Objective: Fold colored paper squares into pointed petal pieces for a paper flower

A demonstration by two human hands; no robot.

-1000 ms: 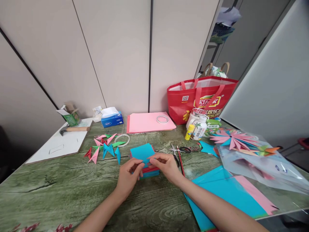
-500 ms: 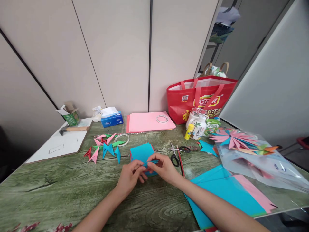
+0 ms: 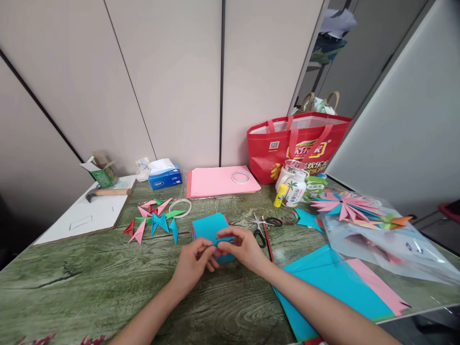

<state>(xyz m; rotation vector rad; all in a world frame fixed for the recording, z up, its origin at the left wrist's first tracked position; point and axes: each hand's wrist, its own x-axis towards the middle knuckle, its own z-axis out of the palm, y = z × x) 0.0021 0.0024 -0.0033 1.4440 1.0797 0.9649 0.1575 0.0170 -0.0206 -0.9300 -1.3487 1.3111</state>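
Note:
Over a stack of square blue paper [image 3: 210,223], both of my hands meet on a small piece of blue paper [image 3: 217,244]. My left hand [image 3: 196,259] pinches its left side between thumb and fingers. At its right side, my right hand [image 3: 241,247] has thumb and forefinger closed on it. Most of the small piece is hidden by the fingers. Folded blue paper pieces [image 3: 160,223] lie to the left, with pink, red and green ones beside them. Right of my hands are scissors [image 3: 259,224] with open blades and a red pencil [image 3: 268,239].
Large blue sheets [image 3: 323,287] cover the right front. Behind them lies a plastic bag [image 3: 388,249] with a paper star [image 3: 343,206] on top. A glue stick [image 3: 281,195], bottle [image 3: 296,189], red bag [image 3: 266,158], pink paper [image 3: 215,182], tissue box [image 3: 165,178] and hammer [image 3: 108,192] stand or lie farther back.
The view has shifted slightly. My fingers have moved very little on the small blue paper, and the other things lie as before.

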